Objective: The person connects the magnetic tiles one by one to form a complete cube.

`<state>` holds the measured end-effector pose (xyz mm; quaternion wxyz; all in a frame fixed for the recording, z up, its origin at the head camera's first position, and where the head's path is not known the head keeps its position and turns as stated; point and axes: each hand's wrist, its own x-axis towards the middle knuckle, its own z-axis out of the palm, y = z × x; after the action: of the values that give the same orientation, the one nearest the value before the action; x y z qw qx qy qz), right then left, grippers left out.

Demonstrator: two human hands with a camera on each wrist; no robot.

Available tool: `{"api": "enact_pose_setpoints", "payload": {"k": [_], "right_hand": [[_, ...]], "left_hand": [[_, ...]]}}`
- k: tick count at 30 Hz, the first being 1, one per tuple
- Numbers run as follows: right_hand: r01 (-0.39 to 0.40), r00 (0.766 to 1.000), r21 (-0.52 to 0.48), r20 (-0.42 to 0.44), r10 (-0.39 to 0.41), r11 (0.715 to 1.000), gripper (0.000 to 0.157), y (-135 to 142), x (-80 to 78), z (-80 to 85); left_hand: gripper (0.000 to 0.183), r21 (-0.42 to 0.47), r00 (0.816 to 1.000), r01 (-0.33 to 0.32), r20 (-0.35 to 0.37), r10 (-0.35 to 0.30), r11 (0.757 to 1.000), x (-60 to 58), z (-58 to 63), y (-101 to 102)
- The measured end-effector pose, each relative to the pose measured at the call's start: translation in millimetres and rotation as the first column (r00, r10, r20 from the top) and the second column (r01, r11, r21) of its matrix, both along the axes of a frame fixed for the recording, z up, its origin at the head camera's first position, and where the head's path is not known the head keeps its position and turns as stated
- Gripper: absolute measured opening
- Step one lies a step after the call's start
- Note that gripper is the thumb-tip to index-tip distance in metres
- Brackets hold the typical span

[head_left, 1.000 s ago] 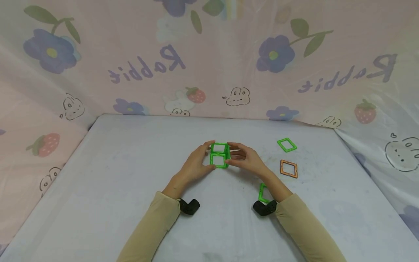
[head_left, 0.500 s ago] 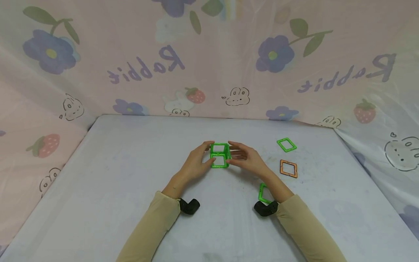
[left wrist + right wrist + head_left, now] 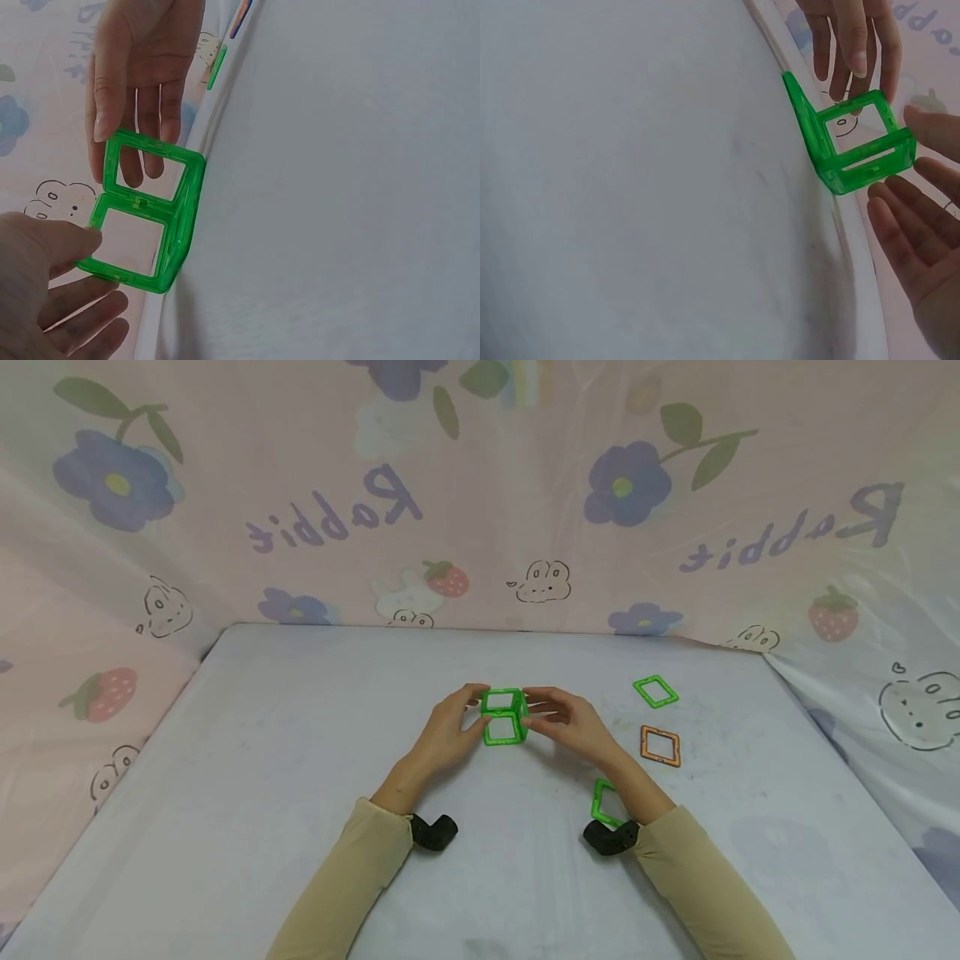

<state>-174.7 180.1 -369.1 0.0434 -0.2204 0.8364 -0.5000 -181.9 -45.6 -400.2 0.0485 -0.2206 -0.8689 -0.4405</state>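
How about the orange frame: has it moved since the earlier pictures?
No, neither way: the orange frame keeps its place against the printed flower behind.

**Dressed in Beige and Black**

The person wears plain beige long sleeves, the left sleeve [image 3: 345, 881] and the right sleeve [image 3: 705, 885] lightly creased near the cuffs. Bent, stubby black devices [image 3: 435, 833] show at the inner side of both wrists.

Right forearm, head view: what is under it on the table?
Part of a green frame lies on the white table, its left side showing beside the right forearm. The forearm and black wrist device cover the rest, so its full outline cannot be seen.
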Motion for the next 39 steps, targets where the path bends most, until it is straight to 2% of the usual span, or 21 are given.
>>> {"api": "enact_pose_setpoints", "payload": {"k": [6,14,19,24,29,31,36,39], "right_hand": [[0.019,1.000,0.020,0.000,-0.019,1.000,0.043,-2.6,6.2,10.9],[0.038,0.999,0.034,-0.003,-0.037,0.999,0.039,-1.2,5.1,11.0],[0.048,0.999,0.032,0.003,-0.048,0.998,0.036,-0.3,4.9,10.4],[0.062,0.997,0.008,0.037,-0.062,0.998,0.032,2.0,4.9,9.1],[0.060,0.996,-0.020,0.061,-0.059,0.998,0.030,5.4,1.2,2.9],[0.062,0.996,-0.033,0.070,-0.060,0.998,0.029,8.0,-3.5,-4.8],[0.079,0.995,-0.059,0.063,-0.075,0.995,0.028,14.3,-14.3,-23.6],[0.083,0.996,-0.066,0.040,-0.080,0.994,0.027,15.8,-15.7,-26.5]], "left_hand": [[0.039,0.020,1.000,0.001,-0.029,0.000,1.000,-1.1,-1.6,0.4],[0.030,0.040,0.999,-0.009,-0.051,0.011,0.999,-2.0,-1.8,1.4],[0.027,0.086,0.999,-0.005,-0.043,0.008,0.996,-2.8,-2.9,1.5],[0.025,0.094,1.000,-0.013,-0.024,0.015,0.995,-3.1,-4.1,1.9],[0.029,0.097,0.999,-0.022,-0.022,0.024,0.995,-2.6,-4.5,2.4],[0.031,0.100,0.999,-0.025,-0.020,0.027,0.995,-2.4,-4.4,2.6],[0.032,0.121,0.999,-0.031,0.023,0.028,0.992,-1.4,-2.6,3.1],[0.034,0.136,0.998,-0.025,0.054,0.018,0.990,-0.5,-0.7,2.9]]}}
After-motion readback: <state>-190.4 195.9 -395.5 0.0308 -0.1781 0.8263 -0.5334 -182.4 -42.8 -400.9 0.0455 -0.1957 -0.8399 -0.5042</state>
